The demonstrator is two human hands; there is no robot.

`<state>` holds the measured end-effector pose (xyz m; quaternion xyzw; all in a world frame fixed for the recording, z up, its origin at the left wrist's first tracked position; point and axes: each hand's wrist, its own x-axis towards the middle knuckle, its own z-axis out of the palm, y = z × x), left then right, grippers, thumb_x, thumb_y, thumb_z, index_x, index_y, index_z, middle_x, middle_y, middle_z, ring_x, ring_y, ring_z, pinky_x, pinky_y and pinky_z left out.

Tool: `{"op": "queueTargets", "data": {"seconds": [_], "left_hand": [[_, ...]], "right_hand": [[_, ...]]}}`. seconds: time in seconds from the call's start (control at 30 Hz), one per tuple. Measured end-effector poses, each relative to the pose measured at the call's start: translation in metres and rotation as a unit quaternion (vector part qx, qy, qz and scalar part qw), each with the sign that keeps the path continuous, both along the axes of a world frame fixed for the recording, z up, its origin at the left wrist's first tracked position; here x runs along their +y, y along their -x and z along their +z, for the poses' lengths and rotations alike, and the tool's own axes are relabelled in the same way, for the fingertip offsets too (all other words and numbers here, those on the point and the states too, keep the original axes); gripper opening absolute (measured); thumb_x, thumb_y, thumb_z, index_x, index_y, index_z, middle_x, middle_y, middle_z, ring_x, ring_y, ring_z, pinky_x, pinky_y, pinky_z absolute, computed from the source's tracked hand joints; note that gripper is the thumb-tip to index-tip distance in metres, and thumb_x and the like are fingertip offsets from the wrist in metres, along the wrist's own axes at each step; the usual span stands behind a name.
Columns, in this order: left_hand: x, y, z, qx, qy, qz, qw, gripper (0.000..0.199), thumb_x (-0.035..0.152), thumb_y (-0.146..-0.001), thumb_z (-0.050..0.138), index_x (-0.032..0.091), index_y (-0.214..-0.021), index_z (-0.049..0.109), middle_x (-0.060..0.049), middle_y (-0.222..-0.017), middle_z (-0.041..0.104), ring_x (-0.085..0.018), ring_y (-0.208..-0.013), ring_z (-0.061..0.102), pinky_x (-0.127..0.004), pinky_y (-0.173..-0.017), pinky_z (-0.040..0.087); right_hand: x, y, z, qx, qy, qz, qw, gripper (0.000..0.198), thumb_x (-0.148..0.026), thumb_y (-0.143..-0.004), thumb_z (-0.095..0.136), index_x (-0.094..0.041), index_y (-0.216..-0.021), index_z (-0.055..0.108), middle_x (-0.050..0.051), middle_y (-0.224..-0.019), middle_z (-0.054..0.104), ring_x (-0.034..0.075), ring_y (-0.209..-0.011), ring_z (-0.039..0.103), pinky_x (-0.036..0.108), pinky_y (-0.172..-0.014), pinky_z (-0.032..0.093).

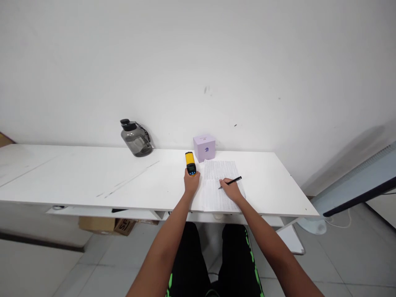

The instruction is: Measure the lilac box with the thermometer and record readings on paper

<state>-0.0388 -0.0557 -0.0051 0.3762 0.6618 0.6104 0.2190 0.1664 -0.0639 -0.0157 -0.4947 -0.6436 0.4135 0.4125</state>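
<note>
My left hand is wrapped round the grip of a yellow and black infrared thermometer, whose small screen and blue buttons face me. A lilac box with a dark emblem stands just beyond it, near the wall. In my right hand is a black pen, its tip pointing down and left at the paper. That hand rests on an open sheet or notebook covered with fine lines of writing, too small to read.
A grey see-through water bottle with a black lid and strap stands at the back left of the white desk. Under the desk are a shelf and a cardboard box. A tall pale appliance stands on the floor at the right.
</note>
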Motion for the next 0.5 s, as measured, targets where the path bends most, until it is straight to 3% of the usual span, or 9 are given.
{"op": "queueTargets", "data": {"seconds": [0.3,0.5], "left_hand": [[0.0011,0.0009,-0.0022,-0.005,-0.003,-0.003,1.0,0.026,0.024,-0.066,0.065,0.02,-0.089,0.054,0.0,-0.075,0.058,-0.017,-0.075,0.059,-0.032,-0.074,0.046],[0.001,0.0007,-0.0016,0.002,0.003,-0.004,1.0,0.024,0.025,-0.067,0.064,0.021,-0.087,0.052,0.001,-0.075,0.058,-0.017,-0.075,0.058,-0.032,-0.074,0.046]], "right_hand": [[-0.001,0.0001,0.0012,-0.009,-0.011,-0.025,1.0,0.039,-0.051,-0.08,0.051,-0.022,-0.055,0.047,-0.002,-0.053,0.042,0.015,-0.058,0.041,0.028,-0.056,0.032],[-0.0016,-0.0013,0.0019,-0.014,0.005,0.002,1.0,0.038,-0.049,-0.079,0.052,-0.022,-0.054,0.043,-0.003,-0.053,0.039,0.015,-0.058,0.039,0.028,-0.056,0.031]]}}
